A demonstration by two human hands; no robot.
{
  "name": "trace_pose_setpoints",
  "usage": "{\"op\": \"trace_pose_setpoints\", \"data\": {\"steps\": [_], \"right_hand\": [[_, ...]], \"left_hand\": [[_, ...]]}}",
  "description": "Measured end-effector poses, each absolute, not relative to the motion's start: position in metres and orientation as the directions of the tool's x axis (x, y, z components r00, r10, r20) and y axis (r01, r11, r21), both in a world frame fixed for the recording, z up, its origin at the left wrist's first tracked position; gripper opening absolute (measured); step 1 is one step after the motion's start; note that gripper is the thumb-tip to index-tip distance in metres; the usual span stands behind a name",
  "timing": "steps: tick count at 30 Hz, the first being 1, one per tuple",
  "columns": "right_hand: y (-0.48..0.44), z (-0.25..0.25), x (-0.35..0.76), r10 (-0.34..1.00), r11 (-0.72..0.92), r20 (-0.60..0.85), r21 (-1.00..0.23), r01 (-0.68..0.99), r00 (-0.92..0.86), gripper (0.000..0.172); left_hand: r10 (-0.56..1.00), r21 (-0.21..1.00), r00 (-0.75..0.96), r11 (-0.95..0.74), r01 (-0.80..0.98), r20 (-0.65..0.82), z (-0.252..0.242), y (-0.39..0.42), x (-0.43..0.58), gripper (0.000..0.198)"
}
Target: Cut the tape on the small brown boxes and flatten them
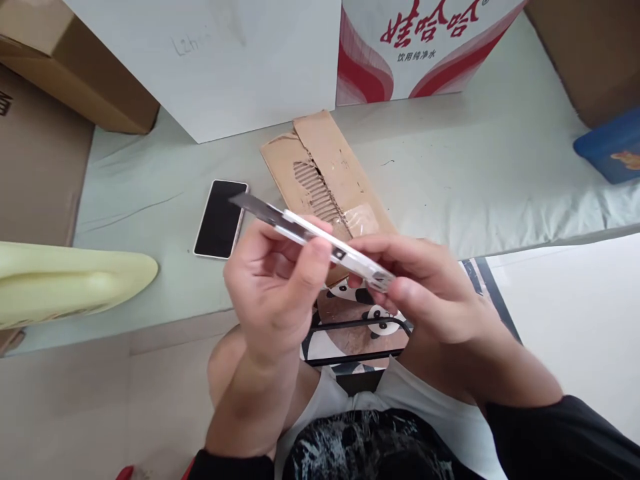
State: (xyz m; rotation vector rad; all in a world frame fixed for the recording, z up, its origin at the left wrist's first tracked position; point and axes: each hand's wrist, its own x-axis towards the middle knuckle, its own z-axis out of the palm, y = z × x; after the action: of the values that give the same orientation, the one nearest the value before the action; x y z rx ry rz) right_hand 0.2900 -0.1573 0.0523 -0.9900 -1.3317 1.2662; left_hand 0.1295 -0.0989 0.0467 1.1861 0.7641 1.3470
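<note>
Both my hands hold a white utility knife (305, 232) in front of me, its grey blade extended and pointing up-left. My left hand (273, 293) grips the middle of the handle, thumb pressed on its slider. My right hand (425, 280) pinches the rear end of the handle. Just behind the knife a torn brown cardboard piece (325, 170) with exposed corrugation lies on the pale green surface (475, 180). A black phone (221, 219) lies face up to the left of the cardboard.
A white board (220, 60) and a red-and-white printed carton (415, 47) stand at the back. Brown boxes (75, 67) sit at the left and at the top right. A pale yellow object (70, 283) lies at the left. A blue item (613, 143) is at the right.
</note>
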Motion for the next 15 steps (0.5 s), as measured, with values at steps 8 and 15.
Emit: {"op": "trace_pose_setpoints", "data": {"steps": [8, 15], "right_hand": [[-0.1522, 0.0630, 0.2997, 0.976, 0.157, 0.119, -0.965, 0.210, -0.183, 0.035], [-0.1526, 0.0579, 0.2998, 0.984, 0.078, 0.058, -0.990, 0.118, -0.170, 0.039]], "left_hand": [[0.946, 0.954, 0.281, -0.075, -0.291, 0.160, 0.0425, -0.1024, 0.1357, 0.024], [0.960, 0.959, 0.239, -0.079, -0.273, 0.147, 0.0366, -0.1052, 0.1372, 0.019]]}}
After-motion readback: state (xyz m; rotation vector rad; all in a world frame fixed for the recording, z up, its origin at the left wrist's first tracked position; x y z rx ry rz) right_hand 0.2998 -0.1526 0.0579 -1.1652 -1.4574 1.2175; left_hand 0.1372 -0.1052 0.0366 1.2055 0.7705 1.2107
